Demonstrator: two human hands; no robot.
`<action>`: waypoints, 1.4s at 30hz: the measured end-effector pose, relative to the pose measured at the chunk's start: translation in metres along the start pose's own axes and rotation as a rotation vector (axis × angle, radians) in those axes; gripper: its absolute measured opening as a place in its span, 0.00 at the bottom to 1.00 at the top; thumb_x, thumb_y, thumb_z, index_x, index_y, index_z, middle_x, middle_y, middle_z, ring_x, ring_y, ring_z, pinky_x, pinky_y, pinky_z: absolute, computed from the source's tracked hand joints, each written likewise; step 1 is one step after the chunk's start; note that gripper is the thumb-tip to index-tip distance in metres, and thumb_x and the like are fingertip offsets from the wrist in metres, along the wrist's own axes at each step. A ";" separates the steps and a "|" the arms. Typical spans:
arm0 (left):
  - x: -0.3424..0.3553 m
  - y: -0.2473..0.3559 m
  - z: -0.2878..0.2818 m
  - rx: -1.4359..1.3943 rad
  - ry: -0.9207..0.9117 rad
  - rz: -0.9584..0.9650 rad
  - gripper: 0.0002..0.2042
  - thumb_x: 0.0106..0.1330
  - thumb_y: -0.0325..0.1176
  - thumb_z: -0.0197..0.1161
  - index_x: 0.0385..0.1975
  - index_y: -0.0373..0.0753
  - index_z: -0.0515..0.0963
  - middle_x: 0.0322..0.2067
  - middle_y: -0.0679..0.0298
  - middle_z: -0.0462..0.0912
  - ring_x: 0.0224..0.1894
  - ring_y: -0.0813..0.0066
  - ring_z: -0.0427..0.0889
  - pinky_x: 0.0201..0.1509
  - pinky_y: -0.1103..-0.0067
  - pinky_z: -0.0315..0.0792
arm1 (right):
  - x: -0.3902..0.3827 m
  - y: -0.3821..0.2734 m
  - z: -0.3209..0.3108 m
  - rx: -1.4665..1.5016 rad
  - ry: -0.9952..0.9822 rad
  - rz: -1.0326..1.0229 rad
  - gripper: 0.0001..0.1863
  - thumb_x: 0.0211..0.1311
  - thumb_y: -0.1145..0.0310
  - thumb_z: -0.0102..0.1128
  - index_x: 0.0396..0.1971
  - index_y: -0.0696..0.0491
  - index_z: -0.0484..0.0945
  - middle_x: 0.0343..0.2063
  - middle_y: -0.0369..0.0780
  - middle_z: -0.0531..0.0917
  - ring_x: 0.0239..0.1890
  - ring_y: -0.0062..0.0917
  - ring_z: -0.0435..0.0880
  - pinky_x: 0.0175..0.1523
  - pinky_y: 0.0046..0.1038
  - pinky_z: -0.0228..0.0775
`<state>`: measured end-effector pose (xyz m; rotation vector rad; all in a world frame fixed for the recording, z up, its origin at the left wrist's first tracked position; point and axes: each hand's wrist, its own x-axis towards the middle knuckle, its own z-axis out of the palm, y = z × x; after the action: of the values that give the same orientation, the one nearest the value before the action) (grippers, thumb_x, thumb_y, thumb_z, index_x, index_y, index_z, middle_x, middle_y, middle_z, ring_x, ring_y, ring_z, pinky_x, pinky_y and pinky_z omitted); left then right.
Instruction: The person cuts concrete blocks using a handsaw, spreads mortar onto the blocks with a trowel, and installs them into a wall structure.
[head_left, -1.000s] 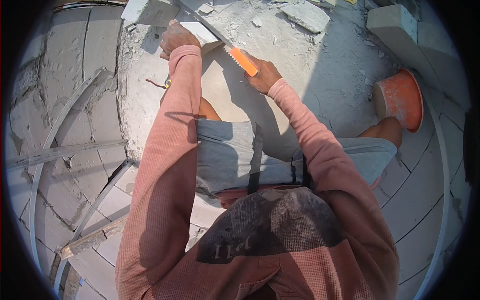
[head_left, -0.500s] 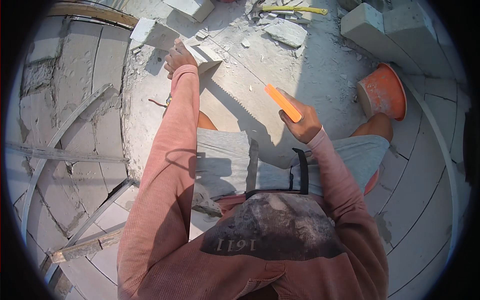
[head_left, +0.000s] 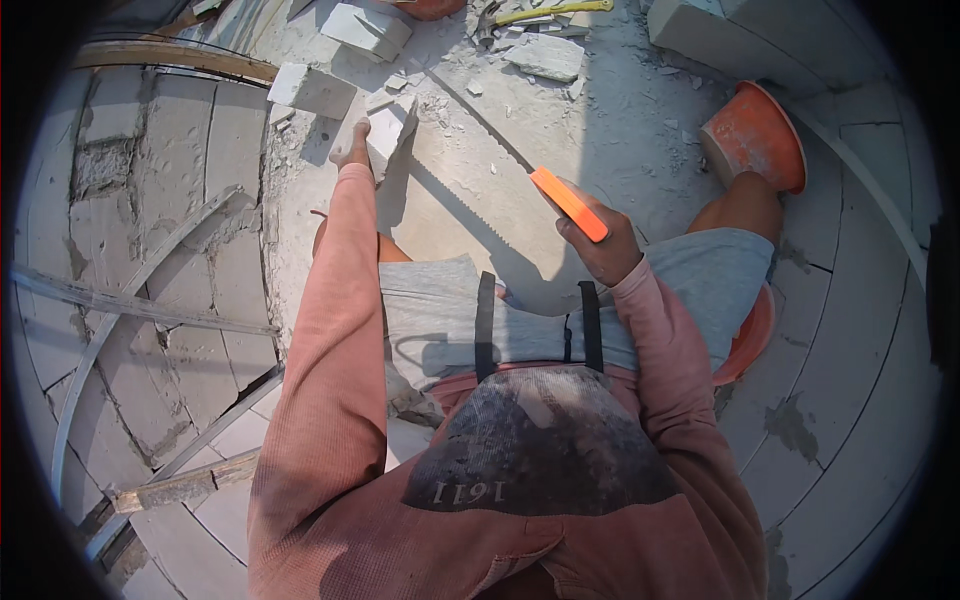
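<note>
Your left hand (head_left: 352,152) grips pale block (head_left: 390,128), far out ahead. Your right hand (head_left: 600,250), clenched on orange saw handle (head_left: 568,203), sits nearer body; saw blade (head_left: 470,205) reaches toward block. Hold block firm, thumb off cut line, strokes long and straight.

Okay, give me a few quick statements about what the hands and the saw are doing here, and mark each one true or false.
1. The right hand grips a saw by its orange handle. True.
2. The left hand rests on a pale block piece. True.
3. The saw blade is lying flat on the ground away from both hands. False: it runs from the handle in the right hand up toward the block.
4. An orange bucket stands by the person's right knee. True.
5. The left hand holds a hammer. False: it steadies the block.
</note>
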<state>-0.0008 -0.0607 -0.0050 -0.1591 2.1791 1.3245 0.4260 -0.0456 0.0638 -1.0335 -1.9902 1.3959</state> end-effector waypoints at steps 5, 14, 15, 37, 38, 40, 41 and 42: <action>-0.076 0.014 -0.009 -0.510 -0.271 -0.531 0.34 0.64 0.68 0.43 0.66 0.56 0.67 0.65 0.65 0.70 0.67 0.56 0.67 0.62 0.41 0.62 | -0.003 0.010 0.002 0.044 0.091 -0.139 0.29 0.60 0.66 0.64 0.63 0.51 0.73 0.39 0.50 0.85 0.39 0.40 0.88 0.45 0.32 0.79; -0.051 -0.008 0.006 -0.551 -0.455 -0.375 0.37 0.65 0.73 0.37 0.67 0.57 0.67 0.66 0.65 0.70 0.68 0.54 0.66 0.68 0.45 0.61 | -0.002 -0.001 0.016 0.025 -0.049 -0.047 0.29 0.62 0.66 0.64 0.64 0.50 0.72 0.36 0.49 0.86 0.37 0.40 0.88 0.44 0.33 0.79; -0.053 0.000 0.009 -0.558 -0.453 -0.376 0.37 0.65 0.73 0.37 0.67 0.57 0.67 0.66 0.65 0.70 0.68 0.54 0.66 0.68 0.45 0.61 | -0.002 -0.004 0.018 0.014 -0.063 -0.042 0.29 0.62 0.65 0.64 0.64 0.50 0.71 0.36 0.50 0.86 0.37 0.41 0.88 0.43 0.33 0.79; 0.023 0.056 0.025 1.015 0.128 0.259 0.29 0.75 0.54 0.43 0.75 0.60 0.52 0.71 0.62 0.62 0.64 0.55 0.73 0.60 0.53 0.73 | -0.013 0.004 0.021 0.015 0.029 -0.058 0.30 0.62 0.70 0.66 0.65 0.52 0.70 0.30 0.48 0.86 0.34 0.37 0.89 0.39 0.33 0.79; 0.021 0.055 0.028 1.150 0.172 0.323 0.27 0.77 0.51 0.43 0.75 0.62 0.52 0.71 0.63 0.62 0.64 0.55 0.73 0.63 0.53 0.71 | -0.014 0.008 0.020 0.014 0.025 -0.063 0.30 0.62 0.70 0.66 0.65 0.52 0.70 0.30 0.48 0.86 0.34 0.37 0.89 0.39 0.33 0.79; 0.003 0.051 0.046 1.215 0.146 0.574 0.25 0.77 0.45 0.44 0.74 0.64 0.55 0.69 0.63 0.64 0.64 0.55 0.73 0.63 0.54 0.71 | -0.012 0.018 0.017 -0.025 0.108 -0.158 0.30 0.62 0.70 0.66 0.65 0.53 0.70 0.31 0.47 0.87 0.33 0.36 0.89 0.39 0.32 0.79; -0.005 0.053 0.050 1.279 0.117 0.827 0.24 0.77 0.40 0.44 0.72 0.66 0.57 0.68 0.63 0.66 0.64 0.54 0.73 0.63 0.54 0.71 | -0.009 0.019 0.018 -0.026 0.100 -0.167 0.30 0.62 0.70 0.66 0.65 0.53 0.70 0.31 0.47 0.87 0.33 0.36 0.89 0.39 0.32 0.79; 0.004 0.054 0.042 1.274 0.141 0.815 0.24 0.77 0.40 0.44 0.72 0.66 0.57 0.68 0.63 0.66 0.64 0.54 0.73 0.63 0.54 0.71 | -0.005 0.015 0.022 0.003 0.077 -0.142 0.30 0.62 0.70 0.66 0.65 0.53 0.70 0.32 0.47 0.87 0.34 0.35 0.90 0.40 0.31 0.79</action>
<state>-0.0077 0.0024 0.0207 1.2299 2.8716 -0.0275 0.4169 -0.0594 0.0416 -0.9116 -1.9637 1.2649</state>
